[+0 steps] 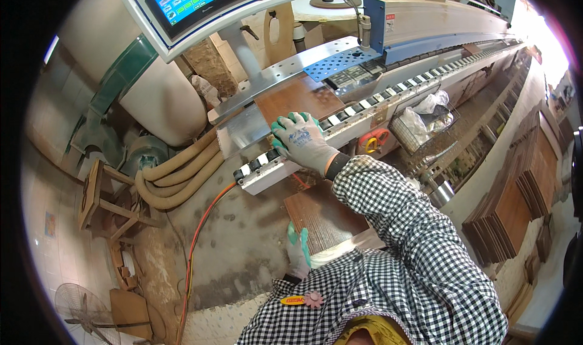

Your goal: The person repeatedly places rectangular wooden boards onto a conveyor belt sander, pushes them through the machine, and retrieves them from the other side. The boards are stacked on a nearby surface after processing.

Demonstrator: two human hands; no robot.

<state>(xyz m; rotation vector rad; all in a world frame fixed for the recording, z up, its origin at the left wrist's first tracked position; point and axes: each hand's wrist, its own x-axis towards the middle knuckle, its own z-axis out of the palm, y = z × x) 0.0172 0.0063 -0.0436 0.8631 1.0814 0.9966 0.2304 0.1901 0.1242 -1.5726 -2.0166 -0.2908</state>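
My right hand [300, 140], in a grey glove with green fingertips, rests palm down at the near edge of a brown wood-grain panel [296, 99]. That panel lies flat on the infeed of what looks like an edge-banding machine [446, 22], its far end close to a perforated blue plate [341, 64]. Low in front of my body, my left hand [299, 247] is partly hidden by my checked shirt. Its green-tipped thumb and finger are around the left corner of a second wood-grain panel [325, 217]. My sleeve covers part of this panel.
A lit control screen [196, 1] hangs over the machine's left end. Ribbed hoses [182, 172] and a red-yellow air line [196, 240] run at left. A wire basket [423, 124] with plastic bags hangs off the rail. Panel stacks [505, 199] stand right; a fan [86, 315] stands lower left.
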